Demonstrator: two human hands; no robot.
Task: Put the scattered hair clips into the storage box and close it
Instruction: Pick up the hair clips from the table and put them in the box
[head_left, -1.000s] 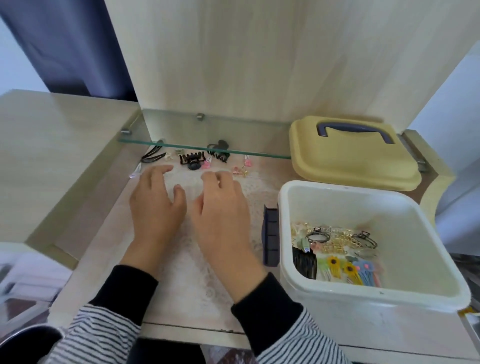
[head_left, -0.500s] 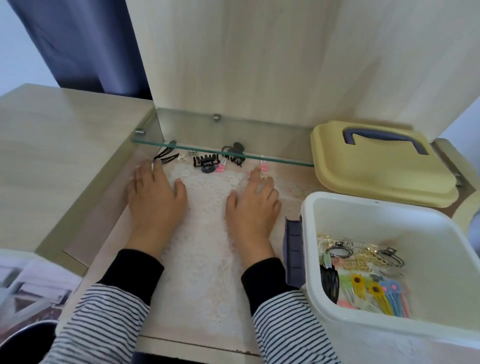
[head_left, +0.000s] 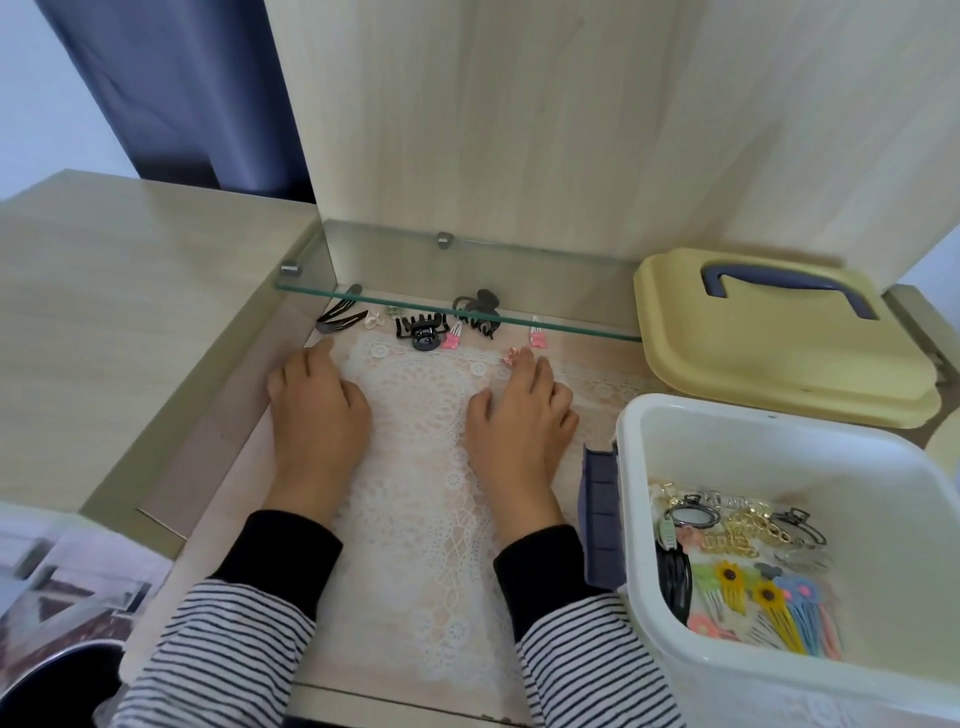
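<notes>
Several hair clips lie under a glass shelf at the back: black snap clips (head_left: 338, 318), a black claw clip (head_left: 421, 330), a dark claw clip (head_left: 475, 307), and pink clips (head_left: 453, 336) (head_left: 537, 335). My left hand (head_left: 314, 410) rests flat on the lace mat, fingertips near the black snap clips. My right hand (head_left: 519, 415) lies flat too, its fingertips touching a small pink clip (head_left: 511, 355). The white storage box (head_left: 639, 467) stands open at the right with many clips inside. Its yellow lid (head_left: 769, 348) with a blue handle lies behind it.
A glass shelf (head_left: 571, 325) overhangs the scattered clips, low above the recessed desk surface. A lace mat (head_left: 415, 467) covers the recess. The box's blue latch (head_left: 600, 514) sticks out toward my right forearm. A raised wooden desktop (head_left: 104, 312) borders the left.
My hands have spread apart on the mat; the right one slid right and forward until its fingertips reached the small pink clip. The view has shifted left, so the box sits further right.
</notes>
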